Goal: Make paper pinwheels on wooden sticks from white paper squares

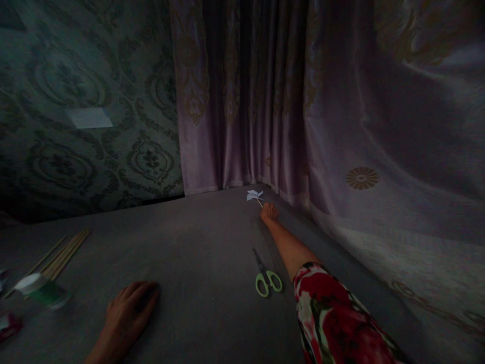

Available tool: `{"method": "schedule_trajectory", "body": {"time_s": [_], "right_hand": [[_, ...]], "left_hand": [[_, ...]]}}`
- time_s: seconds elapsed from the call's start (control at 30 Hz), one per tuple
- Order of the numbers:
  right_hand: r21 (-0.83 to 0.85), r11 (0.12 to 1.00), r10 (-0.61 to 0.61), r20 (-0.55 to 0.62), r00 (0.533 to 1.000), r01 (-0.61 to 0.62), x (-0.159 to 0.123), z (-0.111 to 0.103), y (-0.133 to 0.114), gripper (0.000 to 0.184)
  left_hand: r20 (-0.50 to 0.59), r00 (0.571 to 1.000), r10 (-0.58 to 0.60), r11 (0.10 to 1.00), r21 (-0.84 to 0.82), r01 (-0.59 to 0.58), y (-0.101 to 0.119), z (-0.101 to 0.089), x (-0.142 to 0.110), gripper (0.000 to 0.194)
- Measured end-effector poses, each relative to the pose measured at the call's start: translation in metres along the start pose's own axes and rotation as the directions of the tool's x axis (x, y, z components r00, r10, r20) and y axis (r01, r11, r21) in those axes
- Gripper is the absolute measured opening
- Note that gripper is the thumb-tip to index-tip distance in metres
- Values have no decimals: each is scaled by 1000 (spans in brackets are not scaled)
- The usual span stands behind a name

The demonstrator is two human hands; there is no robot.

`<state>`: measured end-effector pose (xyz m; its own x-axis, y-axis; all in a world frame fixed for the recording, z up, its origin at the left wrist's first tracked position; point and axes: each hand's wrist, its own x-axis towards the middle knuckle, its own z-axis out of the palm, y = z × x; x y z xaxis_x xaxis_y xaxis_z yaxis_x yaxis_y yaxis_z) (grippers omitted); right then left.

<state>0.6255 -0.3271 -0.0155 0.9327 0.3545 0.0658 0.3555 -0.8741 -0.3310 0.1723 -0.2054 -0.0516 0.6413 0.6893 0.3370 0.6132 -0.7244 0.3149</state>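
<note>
Far out on the grey surface, my right hand [269,212] is closed around the stick of a white paper pinwheel [253,195]. The pinwheel's folded blades point away from me, close to the curtain's lower edge. My left hand [131,308] rests palm down at the near left, its fingers stretched out and holding nothing. Between my two arms lie scissors [268,280] with pale green handles, their dark blades pointing away.
At left are several thin wooden sticks [68,255] and a green bottle with a white cap [43,290]. A red item [9,326] sits at the left edge. Pinkish curtains [242,101] and patterned wallpaper [91,91] border the grey cloth [200,242].
</note>
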Motion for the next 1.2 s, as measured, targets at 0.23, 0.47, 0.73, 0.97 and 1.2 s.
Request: {"method": "schedule_trajectory", "body": {"time_s": [0.23, 0.47, 0.73, 0.97, 1.2], "right_hand": [[18, 999, 32, -6, 999, -32, -11, -11, 6, 30], [40, 999, -12, -9, 1000, 12, -50, -16, 16, 26], [86, 996, -24, -44, 999, 27, -65, -15, 29, 28], [128, 989, 82, -94, 992, -70, -36, -6, 22, 28], [130, 986, 123, -165, 979, -102, -27, 12, 24, 29]], "left_hand": [[48, 999, 12, 998, -58, -9, 4, -4, -1, 39], [76, 997, 17, 1000, -18, -15, 13, -11, -1, 40], [79, 997, 22, 999, 30, -24, 15, -10, -3, 44], [75, 997, -7, 998, 70, 2, 14, -7, -2, 42], [66, 997, -38, 998, 56, 34, -3, 7, -2, 46]]}}
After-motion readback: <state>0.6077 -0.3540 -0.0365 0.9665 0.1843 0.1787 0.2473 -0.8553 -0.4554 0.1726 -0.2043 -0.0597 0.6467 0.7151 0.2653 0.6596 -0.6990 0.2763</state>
